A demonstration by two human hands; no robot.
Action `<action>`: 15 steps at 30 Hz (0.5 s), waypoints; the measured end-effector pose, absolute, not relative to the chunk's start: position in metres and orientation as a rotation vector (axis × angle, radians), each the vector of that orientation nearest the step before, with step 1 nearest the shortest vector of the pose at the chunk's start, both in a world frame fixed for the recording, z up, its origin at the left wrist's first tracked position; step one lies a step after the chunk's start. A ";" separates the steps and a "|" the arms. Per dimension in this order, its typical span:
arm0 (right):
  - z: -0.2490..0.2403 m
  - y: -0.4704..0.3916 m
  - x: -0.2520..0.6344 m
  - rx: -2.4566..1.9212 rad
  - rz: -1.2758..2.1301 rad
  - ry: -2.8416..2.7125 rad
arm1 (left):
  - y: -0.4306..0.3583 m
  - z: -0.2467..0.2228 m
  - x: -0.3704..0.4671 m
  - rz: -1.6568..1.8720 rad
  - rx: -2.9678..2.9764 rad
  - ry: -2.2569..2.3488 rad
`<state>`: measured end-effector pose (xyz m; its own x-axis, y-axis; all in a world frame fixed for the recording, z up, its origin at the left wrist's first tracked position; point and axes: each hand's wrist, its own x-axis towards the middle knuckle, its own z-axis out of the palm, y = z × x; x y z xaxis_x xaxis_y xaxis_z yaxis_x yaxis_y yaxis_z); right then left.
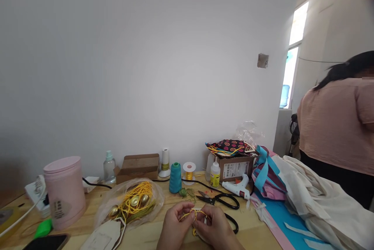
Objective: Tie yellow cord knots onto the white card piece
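Observation:
At the bottom middle, my left hand (178,224) and my right hand (213,226) are close together, fingertips nearly touching. Both pinch a thin yellow cord (196,211), which forms small loops between them. A small yellow piece (194,232) shows just below the fingertips; its shape is partly hidden. Black-handled scissors (219,200) lie just beyond my right hand, and another black handle (233,222) shows beside it. A plastic bag (157,199) of yellow cords and gold-coloured beads lies to the left of my hands.
A teal thread cone (175,179), a glue bottle (215,174), a white glue gun (239,187) and a cardboard box (233,168) stand or lie behind. Left are a pink canister (66,193) and a phone (46,242). Cream fabric (327,199) lies right; a person (339,117) stands beyond.

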<state>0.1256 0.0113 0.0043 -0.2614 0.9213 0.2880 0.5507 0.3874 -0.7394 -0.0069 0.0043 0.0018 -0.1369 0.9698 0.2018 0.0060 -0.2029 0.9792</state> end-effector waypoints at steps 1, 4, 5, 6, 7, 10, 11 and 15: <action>0.004 0.012 0.126 -1.251 0.663 -1.925 | 0.005 0.002 -0.007 1.470 1.290 1.205; 0.000 0.014 0.130 -1.166 0.727 -1.872 | 0.006 0.001 -0.008 1.458 1.305 1.219; -0.002 0.016 0.131 -1.137 0.758 -1.844 | 0.006 0.000 -0.008 1.449 1.309 1.221; -0.005 0.018 0.133 -1.117 0.787 -1.816 | 0.006 0.000 -0.009 1.439 1.312 1.219; -0.008 0.019 0.134 -1.108 0.815 -1.790 | 0.006 0.000 -0.008 1.425 1.316 1.215; -0.014 0.024 0.136 -1.127 0.883 -1.740 | 0.005 -0.001 -0.008 1.373 1.319 1.192; -0.016 0.025 0.136 -1.140 0.900 -1.727 | 0.005 -0.001 -0.007 1.354 1.317 1.184; -0.016 0.025 0.137 -1.174 0.912 -1.700 | 0.005 -0.005 -0.006 1.267 1.298 1.143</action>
<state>0.1365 0.0248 -0.0164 -0.1928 0.9518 0.2387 0.3279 0.2918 -0.8985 -0.0059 0.0049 -0.0045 0.0232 0.9943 0.1039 0.0011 -0.1040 0.9946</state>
